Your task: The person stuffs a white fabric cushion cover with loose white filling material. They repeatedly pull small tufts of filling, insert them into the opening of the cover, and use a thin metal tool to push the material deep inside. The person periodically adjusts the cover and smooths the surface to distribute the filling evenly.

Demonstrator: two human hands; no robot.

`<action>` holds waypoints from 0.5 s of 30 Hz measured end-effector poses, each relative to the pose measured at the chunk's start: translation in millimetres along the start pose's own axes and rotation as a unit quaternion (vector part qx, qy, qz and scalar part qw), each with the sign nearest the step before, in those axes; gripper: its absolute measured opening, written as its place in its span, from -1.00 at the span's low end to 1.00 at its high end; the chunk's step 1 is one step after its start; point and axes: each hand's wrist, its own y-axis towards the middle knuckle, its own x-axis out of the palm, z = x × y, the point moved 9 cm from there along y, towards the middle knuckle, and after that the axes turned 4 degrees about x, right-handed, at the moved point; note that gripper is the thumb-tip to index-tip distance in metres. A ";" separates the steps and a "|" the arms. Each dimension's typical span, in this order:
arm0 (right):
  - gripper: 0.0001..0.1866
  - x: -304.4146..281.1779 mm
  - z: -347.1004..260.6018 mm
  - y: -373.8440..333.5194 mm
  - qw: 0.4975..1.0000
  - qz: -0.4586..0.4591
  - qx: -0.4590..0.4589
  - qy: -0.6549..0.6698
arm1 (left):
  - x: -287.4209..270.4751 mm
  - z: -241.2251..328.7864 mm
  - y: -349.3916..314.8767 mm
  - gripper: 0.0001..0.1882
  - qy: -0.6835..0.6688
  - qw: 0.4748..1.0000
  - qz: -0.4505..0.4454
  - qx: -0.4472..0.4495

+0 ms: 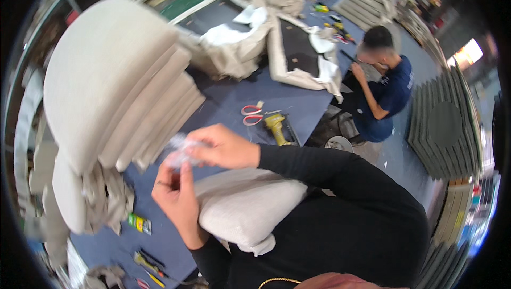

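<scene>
Two bare hands meet at a small crumpled piece of translucent plastic (183,151), which sits between their fingertips above the counter (229,100). The left hand (178,198) pinches it from below, thumb and fingers curled close; the right hand (226,148) nips it from the other side, fingers bent in. The plastic is blurred, so its exact shape cannot be told. Just under the wrists, a pale upholstered cushion (247,206) lies against the person's black top. Beyond the right hand are red-handled scissors (252,114) and a yellow-green tool (275,128). A tall stack of beige cushions (112,71) leans at left; across the counter's far right corner, a co-worker (396,89) in navy bends forward.
</scene>
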 end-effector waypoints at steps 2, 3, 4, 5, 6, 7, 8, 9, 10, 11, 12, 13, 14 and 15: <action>-0.73 -0.4 -9.9 3.9 0.998 -0.008 -0.042 -0.053 | 0.5 -5.7 6.7 -0.78 0.023 1.000 -0.019 -0.005; -0.73 -1.2 -14.3 2.4 0.996 -0.006 -0.053 -0.067 | 0.7 -6.0 9.1 -0.78 0.030 0.999 -0.011 -0.006; -0.72 -3.8 -20.5 0.6 0.995 -0.004 -0.064 -0.082 | 6.3 -4.1 12.4 -0.78 0.027 0.999 -0.018 0.005; -0.72 -4.9 -20.2 -0.5 0.994 0.001 -0.063 -0.085 | 6.8 -3.4 12.9 -0.78 0.028 0.999 -0.021 0.010; -0.72 -7.4 -18.9 -1.3 0.994 0.005 -0.062 -0.089 | 8.0 -2.9 14.2 -0.77 0.029 0.999 -0.024 0.015; -0.72 -10.6 -18.7 -1.9 0.994 0.009 -0.060 -0.093 | 11.2 -3.8 16.4 -0.77 0.036 0.999 -0.035 0.013; -0.73 -9.0 -18.6 -2.4 0.994 0.011 -0.060 -0.095 | 7.8 -4.9 15.6 -0.77 0.050 0.998 -0.040 0.006; -0.73 -10.2 -19.7 -3.4 0.993 0.013 -0.060 -0.097 | 5.8 -6.3 15.1 -0.76 0.063 0.997 -0.044 -0.002; -0.74 -13.0 -20.8 -4.0 0.993 0.014 -0.059 -0.100 | 9.1 -4.3 17.2 -0.76 0.046 0.998 -0.045 0.019; -0.75 -16.3 -18.9 -4.5 0.994 0.023 -0.060 -0.088 | 14.2 -4.8 19.2 -0.76 0.035 0.998 -0.046 0.036; -0.76 -10.9 -15.6 -3.0 0.996 0.021 -0.055 -0.072 | 8.6 -4.8 17.1 -0.76 0.029 0.998 -0.036 0.047; -0.77 -13.9 -14.7 -5.1 0.998 0.029 -0.032 -0.047 | 9.2 -7.2 17.6 -0.75 0.040 0.998 -0.040 0.030; -0.76 -12.2 -15.8 -4.3 0.997 0.026 -0.043 -0.052 | 3.3 -8.3 17.9 -0.74 0.068 0.997 -0.032 0.036; -0.75 -11.6 -12.3 -4.1 0.998 0.025 -0.030 -0.049 | 3.7 -6.4 19.6 -0.73 0.071 0.996 -0.026 0.041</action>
